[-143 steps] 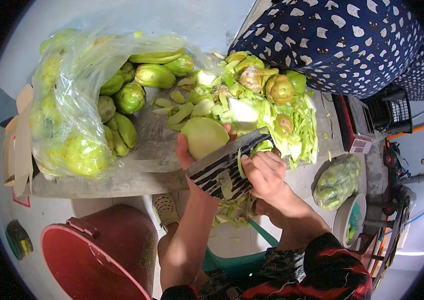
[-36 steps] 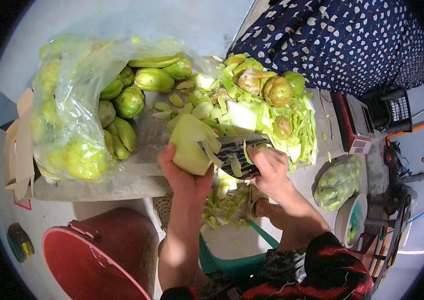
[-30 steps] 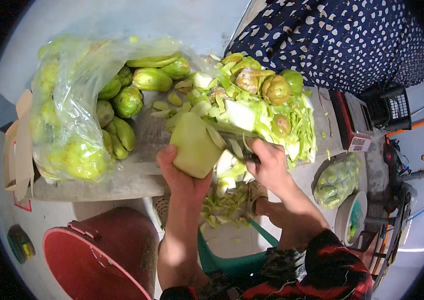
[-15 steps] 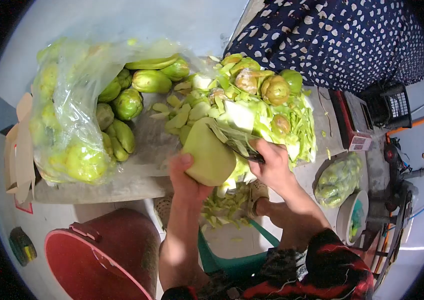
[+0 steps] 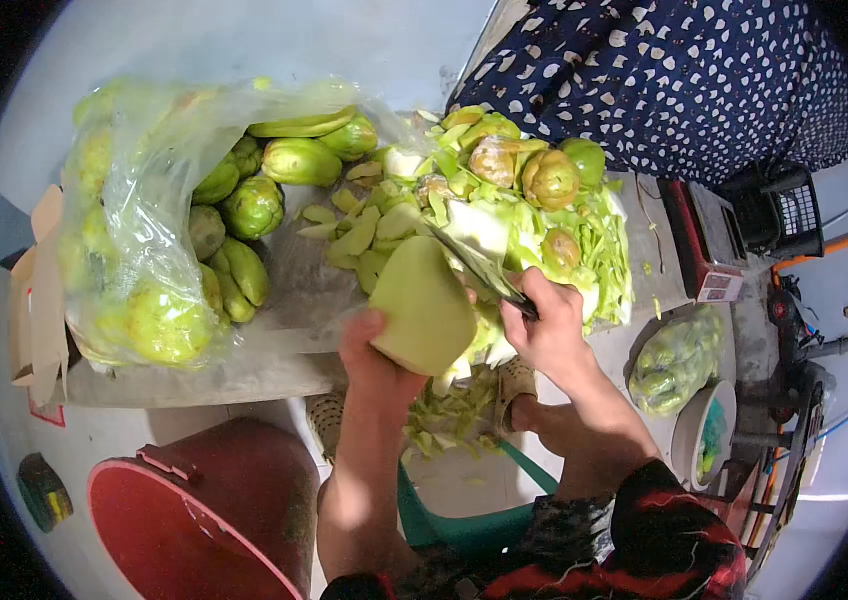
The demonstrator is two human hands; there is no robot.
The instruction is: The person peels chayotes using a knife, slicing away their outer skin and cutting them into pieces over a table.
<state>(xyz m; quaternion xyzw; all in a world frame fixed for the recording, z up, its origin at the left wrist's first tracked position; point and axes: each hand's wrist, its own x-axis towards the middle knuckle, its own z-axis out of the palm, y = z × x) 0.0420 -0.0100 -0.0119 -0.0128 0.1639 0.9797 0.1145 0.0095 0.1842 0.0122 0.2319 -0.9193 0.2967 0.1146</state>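
Note:
My left hand (image 5: 372, 352) is wrapped around the lower left of a large, pale green peeled chayote (image 5: 422, 310), held up over the bench edge. In my right hand (image 5: 550, 325) is a knife (image 5: 485, 270), its dark handle in my fingers. The blade slants up and left along the chayote's right side; whether it touches the flesh I cannot tell. Behind both hands lies a heap of green peelings (image 5: 584, 265), with whitish pieces and brownish chayotes (image 5: 550, 178) among them. Unpeeled green chayotes (image 5: 253, 208) spill from a clear plastic bag (image 5: 149, 215) on the left.
A grey bench (image 5: 204, 382) runs across in front of me. Below it stand a red bucket (image 5: 234, 480) and a green stool (image 5: 464, 528). Fallen peelings (image 5: 454, 412) lie on the floor. At right are a red scale (image 5: 706, 240), another bag (image 5: 679, 360) and a white bucket (image 5: 692, 430).
The knife has swung slightly right and steepened, and my right hand has shifted a little right with it. The chayote stays in my left hand, moved very slightly.

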